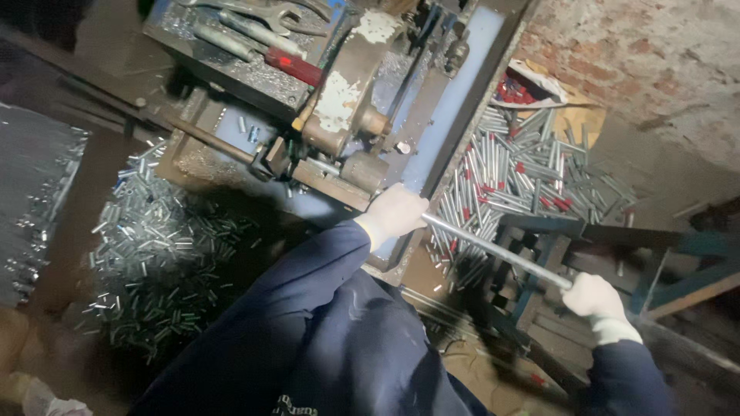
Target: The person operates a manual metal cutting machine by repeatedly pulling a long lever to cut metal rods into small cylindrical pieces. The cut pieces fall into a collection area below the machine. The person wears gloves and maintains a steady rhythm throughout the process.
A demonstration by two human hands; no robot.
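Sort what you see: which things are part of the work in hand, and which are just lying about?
In the work:
left hand
right hand
long metal rod, gripped by both hands
cutting machine

Lying about:
spanners on the machine top
pile of short cut pieces
heap of tubes
brick wall

between left hand [395,211] and right hand [592,296] the metal rod [493,250] runs free; the machine [347,115] blocks ahead, tube pieces [532,166] lie beyond.

Single head camera, tilted steeply down, close over our arms; we face machine [347,100], floor [100,177] on both sides.
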